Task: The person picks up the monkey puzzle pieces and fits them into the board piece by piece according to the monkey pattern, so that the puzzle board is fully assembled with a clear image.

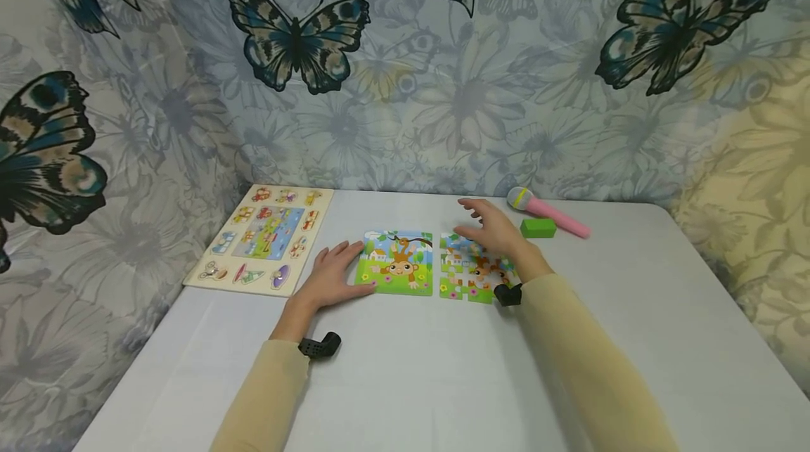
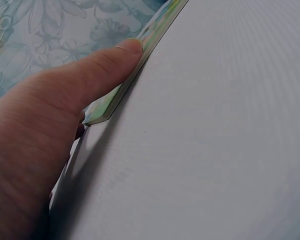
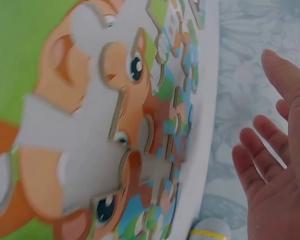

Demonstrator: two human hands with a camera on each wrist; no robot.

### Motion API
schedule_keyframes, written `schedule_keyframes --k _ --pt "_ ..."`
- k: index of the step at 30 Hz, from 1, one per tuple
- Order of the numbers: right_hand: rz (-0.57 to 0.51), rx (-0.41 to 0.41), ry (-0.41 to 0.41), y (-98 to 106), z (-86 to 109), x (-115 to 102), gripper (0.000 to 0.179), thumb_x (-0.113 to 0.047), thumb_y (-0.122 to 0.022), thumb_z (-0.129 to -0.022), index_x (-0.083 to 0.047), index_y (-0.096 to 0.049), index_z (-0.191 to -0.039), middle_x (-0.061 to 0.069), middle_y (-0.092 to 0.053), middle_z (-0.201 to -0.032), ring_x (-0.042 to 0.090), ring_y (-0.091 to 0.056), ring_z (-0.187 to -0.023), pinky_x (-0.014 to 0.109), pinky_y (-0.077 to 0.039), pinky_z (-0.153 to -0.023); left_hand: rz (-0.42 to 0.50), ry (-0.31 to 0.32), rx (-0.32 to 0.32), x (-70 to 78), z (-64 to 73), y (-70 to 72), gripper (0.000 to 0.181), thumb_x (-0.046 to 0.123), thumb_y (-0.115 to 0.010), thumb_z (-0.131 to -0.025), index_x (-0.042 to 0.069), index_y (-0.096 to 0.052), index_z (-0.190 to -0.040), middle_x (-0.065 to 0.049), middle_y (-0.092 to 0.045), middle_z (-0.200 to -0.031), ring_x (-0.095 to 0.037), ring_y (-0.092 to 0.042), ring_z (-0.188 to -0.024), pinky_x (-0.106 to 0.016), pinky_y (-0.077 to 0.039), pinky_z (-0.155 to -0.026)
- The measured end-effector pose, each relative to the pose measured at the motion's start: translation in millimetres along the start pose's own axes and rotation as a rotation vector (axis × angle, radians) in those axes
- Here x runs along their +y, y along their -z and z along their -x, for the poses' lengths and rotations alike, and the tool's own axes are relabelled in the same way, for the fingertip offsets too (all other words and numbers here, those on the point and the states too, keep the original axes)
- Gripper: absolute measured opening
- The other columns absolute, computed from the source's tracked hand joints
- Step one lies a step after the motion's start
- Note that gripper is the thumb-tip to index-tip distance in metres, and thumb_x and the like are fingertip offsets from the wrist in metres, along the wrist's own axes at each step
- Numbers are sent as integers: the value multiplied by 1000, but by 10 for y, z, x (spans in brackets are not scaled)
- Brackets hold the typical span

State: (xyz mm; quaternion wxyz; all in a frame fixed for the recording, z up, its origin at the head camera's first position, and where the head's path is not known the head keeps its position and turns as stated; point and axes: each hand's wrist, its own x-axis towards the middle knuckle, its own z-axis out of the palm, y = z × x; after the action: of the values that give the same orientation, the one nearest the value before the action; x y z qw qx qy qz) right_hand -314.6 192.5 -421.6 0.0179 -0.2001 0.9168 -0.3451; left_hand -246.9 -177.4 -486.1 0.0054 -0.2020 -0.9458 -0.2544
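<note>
On a white table, around the middle of its far half, we see 2 square monkey pictures side by side, a narrow gap between them. The left monkey panel looks unbroken; the right monkey puzzle has gaps between its pieces, too overlapped and covered for us to count. 1 left hand lies open at the panel's left edge, its thumb resting on the rim. 1 right hand is raised over the puzzle, open, fingers apart and slightly bent. At the table's far left corner we find 1 cream board with 10 small pictures around 1 larger picture. Near the far edge, right of its middle, are 1 pink toy microphone and, just in front, 1 green block. Behind, we count 5 butterflies on patterned cloth
</note>
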Motion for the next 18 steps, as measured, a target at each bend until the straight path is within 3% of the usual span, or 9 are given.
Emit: schedule_keyframes --k 8,18 --pt "-49 -77 -18 -92 -144 -20 61 -20 -71 -97 0 -46 -149 25 -49 -140 40 -50 -120 54 -43 -99 -8 -4 -13 14 10 9 93 62 -74 -82 9 -45 -153 -8 -39 -159 -32 -23 -149 -59 -6 -118" --pt "18 -170 -84 -172 -173 10 53 -22 -77 -92 0 -57 -136 19 -55 -124 35 -53 -113 50 -44 -98 -4 0 -5 24 22 8 94 62 -74 -81 9 -46 -153 -8 -39 -159 -32 -23 -150 -58 -7 -119"
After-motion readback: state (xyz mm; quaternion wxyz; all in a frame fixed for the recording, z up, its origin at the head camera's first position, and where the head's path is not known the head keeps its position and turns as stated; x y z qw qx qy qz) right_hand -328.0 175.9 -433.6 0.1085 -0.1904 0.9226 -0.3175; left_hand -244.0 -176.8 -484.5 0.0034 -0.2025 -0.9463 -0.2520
